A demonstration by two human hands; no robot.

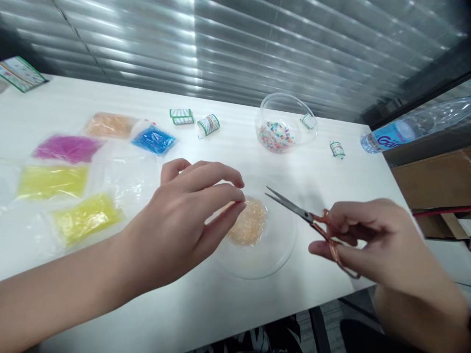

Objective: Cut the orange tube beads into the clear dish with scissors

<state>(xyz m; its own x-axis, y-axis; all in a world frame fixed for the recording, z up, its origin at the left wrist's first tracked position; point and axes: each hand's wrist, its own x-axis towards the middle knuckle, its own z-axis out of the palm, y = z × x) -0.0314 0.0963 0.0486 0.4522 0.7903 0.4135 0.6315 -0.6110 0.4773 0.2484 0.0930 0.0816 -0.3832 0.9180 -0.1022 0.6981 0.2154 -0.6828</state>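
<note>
White table point(206, 309), peach beads point(252, 223), copper scissors point(299, 211)

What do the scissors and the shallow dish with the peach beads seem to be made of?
The scissors: metal, it seems; the blades are grey and shiny, the handle loops copper-coloured with a gloss. The shallow dish: clear glass or plastic, I cannot tell which; the white table shows through it and its rim glints.

The shallow dish point(272, 255) sits at the table's point(228, 304) near centre, with a bead pile point(250, 223) in it. The bead bags point(51, 180) lie to its left, the bowl point(287, 122) behind it, and the scissors point(290, 206) apparently above its right rim.
</note>
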